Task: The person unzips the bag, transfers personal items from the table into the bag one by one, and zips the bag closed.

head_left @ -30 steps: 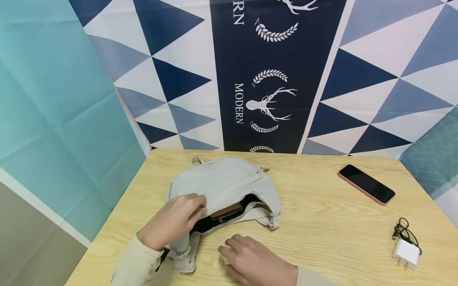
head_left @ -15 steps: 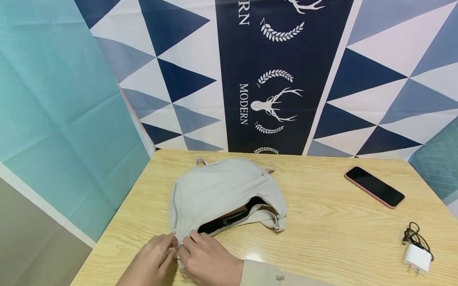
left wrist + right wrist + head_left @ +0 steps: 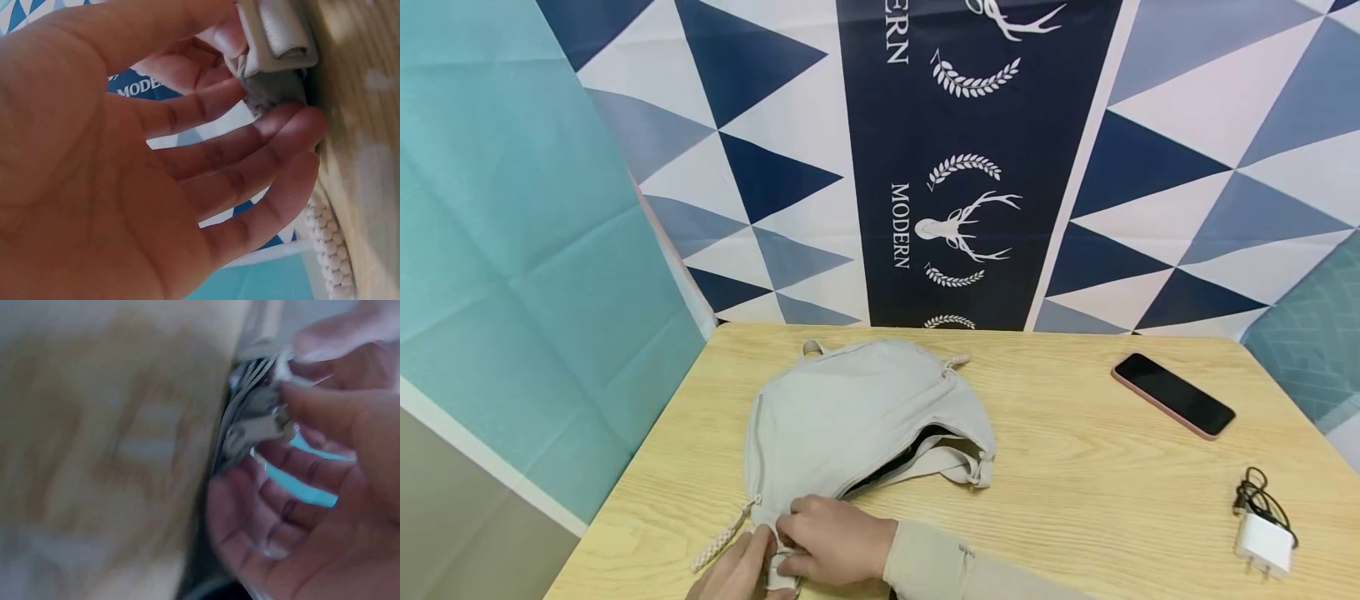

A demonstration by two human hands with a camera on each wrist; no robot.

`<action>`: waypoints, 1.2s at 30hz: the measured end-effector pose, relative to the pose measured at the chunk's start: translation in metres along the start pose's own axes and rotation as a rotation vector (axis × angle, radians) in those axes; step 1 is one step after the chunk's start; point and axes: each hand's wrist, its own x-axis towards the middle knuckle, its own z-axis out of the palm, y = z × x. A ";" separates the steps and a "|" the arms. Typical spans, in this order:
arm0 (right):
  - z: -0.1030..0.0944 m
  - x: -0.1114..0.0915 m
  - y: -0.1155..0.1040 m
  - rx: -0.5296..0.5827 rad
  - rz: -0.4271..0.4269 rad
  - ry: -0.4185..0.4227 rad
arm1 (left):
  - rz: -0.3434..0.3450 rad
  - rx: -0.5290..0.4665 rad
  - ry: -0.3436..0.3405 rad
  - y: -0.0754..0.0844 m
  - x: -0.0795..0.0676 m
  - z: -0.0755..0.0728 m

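Right hand (image 3: pixel 838 540) pinches a pale backpack (image 3: pixel 835 417) near its zip pull (image 3: pixel 253 434), left hand (image 3: pixel 739 567) grips it by the strap buckle (image 3: pixel 281 37), both at its near left corner. It's left of centre on the table (image 3: pixel 1075 500). Probably light and floppy; I'd grab near the buckle.

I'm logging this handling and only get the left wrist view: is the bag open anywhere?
Observer: Yes, the head view shows a dark opening in the bag, just beyond the right hand.
Operator: Anything loose to its right?
Observer: A phone and a white charger lie on the table, apart from the bag.
Operator: What does the right wrist view add?
Observer: A small flat tab, blurred, by the right hand's fingers.
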 end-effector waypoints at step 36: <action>-0.039 -0.029 0.026 0.264 0.054 0.252 | 0.140 0.341 0.309 -0.001 0.015 -0.007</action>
